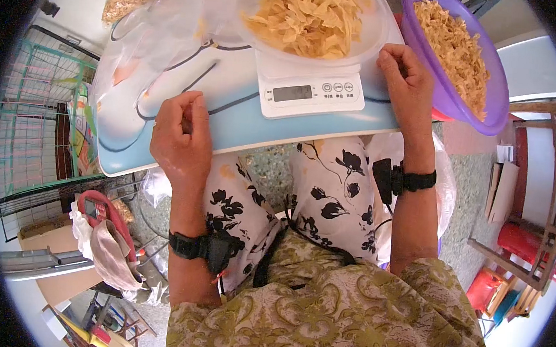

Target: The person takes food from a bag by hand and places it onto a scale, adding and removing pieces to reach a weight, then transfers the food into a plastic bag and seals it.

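Observation:
A white kitchen scale [310,91] stands on a small blue-and-white table [230,126], bearing a clear bowl [372,42] heaped with pale yellow strips [307,16]. My left hand [181,136] rests at the table's near edge, its fingers curled in; whether it holds anything I cannot tell. My right hand [406,76] lies on the table to the right of the scale, fingers bent, beside the clear bowl and touching a purple bowl [496,91] full of darker strips [454,51].
Clear plastic bags [154,19], one with more strips, lie on the table's far left. A green wire rack [33,114] stands to the left. Wooden furniture and red containers [522,245] stand at right. A red-handled item with cloth [105,239] sits lower left.

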Tool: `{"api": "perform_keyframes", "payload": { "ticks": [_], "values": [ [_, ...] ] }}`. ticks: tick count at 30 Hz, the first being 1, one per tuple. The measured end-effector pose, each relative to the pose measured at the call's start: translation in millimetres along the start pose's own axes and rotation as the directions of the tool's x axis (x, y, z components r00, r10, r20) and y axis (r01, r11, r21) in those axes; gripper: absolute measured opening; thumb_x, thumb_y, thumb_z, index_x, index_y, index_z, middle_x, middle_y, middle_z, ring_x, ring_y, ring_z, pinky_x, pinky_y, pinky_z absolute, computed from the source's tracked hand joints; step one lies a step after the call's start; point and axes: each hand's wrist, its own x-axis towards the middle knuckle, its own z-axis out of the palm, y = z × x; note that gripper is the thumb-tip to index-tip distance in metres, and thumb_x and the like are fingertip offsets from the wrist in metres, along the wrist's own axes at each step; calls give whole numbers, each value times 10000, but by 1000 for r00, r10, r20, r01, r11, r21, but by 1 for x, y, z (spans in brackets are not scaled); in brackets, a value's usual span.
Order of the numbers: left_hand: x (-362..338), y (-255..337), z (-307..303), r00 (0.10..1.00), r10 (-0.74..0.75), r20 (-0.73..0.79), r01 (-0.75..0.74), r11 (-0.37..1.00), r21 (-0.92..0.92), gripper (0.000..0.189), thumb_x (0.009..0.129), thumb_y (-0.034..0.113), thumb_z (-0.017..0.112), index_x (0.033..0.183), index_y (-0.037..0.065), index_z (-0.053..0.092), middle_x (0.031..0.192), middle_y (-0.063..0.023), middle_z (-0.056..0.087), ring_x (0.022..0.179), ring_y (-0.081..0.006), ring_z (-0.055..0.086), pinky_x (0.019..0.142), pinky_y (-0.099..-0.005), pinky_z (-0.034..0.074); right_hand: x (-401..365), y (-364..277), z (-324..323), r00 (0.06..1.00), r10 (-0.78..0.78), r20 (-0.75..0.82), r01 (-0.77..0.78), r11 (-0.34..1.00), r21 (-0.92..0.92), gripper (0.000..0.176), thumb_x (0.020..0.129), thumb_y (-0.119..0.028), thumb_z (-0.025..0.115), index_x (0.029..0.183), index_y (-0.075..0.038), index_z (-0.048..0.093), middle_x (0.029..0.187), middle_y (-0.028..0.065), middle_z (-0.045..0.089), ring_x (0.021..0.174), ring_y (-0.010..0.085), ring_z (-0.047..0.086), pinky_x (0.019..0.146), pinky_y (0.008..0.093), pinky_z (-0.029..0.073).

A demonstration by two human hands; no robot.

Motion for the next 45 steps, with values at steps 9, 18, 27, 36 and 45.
{"api": "perform_keyframes", "payload": {
  "ticks": [9,18,27,36,45],
  "values": [
    [1,2,1,1000,-22,10,22,999,29,134,923,167,656,983,51,688,910,-76,688,786,-148,641,739,-283,517,-2,-11,-2,999,47,13,-48,999,20,151,931,-149,636,1002,-21,672,822,5,654,750,61,561,683,233,472],
    [0,1,1,998,-59,17,58,998,32,127,925,162,658,983,54,695,929,-67,694,809,-137,643,748,-275,520,-4,-16,-4,997,77,20,-77,997,-20,155,933,-151,638,1012,-23,676,874,-6,666,792,56,570,715,215,467],
    [0,4,0,997,-70,12,70,996,55,129,929,156,655,986,49,699,910,-43,684,791,-114,616,727,-246,502,-5,-16,-4,997,74,6,-74,997,19,151,930,-153,643,992,-23,687,857,-7,665,800,60,578,720,220,468],
    [-1,-1,0,999,-41,-5,41,999,20,128,924,137,662,990,36,706,908,-30,684,768,-90,590,700,-225,487,-5,-12,-4,998,57,-18,-56,998,37,163,919,-168,657,973,-20,695,854,5,681,775,69,586,697,226,468],
    [-2,0,0,998,-65,-12,66,997,29,133,930,144,656,995,40,707,913,-23,688,763,-83,584,683,-223,481,-5,-17,-3,992,120,-25,-119,991,54,159,919,-170,656,971,-26,699,841,4,679,767,68,588,695,226,472]
  ]
}}
